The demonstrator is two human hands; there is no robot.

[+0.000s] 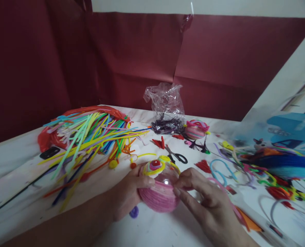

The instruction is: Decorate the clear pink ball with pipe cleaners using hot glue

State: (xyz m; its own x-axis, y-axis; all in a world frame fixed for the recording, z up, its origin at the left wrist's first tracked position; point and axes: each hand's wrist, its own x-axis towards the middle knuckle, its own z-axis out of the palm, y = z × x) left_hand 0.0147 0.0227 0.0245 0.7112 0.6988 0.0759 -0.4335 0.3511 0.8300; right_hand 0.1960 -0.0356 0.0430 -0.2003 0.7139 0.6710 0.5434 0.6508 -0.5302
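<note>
A clear ball [165, 179] is wrapped in pink fuzzy strands over its lower half. Coiled round eyes [155, 165] in red, white, pink and yellow sit on its top. My left hand [133, 192] grips the ball from the left, thumb on the pink edge. At the right side of the ball, my right hand [202, 193] is closed in a pinch against the pink rim. A pink pipe cleaner [215, 181] trails behind that hand and seems to run to its fingertips, which hide the end. A purple coil [134, 212] lies below my left hand.
Many loose pipe cleaners [88, 128] heap at the left beside a phone [21, 176]. Black scissors [176, 156], a plastic bag [165, 99] and a second striped ball [195, 130] stand behind. At right lie a white glue gun [255, 212] and a blue wrapped ball [283, 163].
</note>
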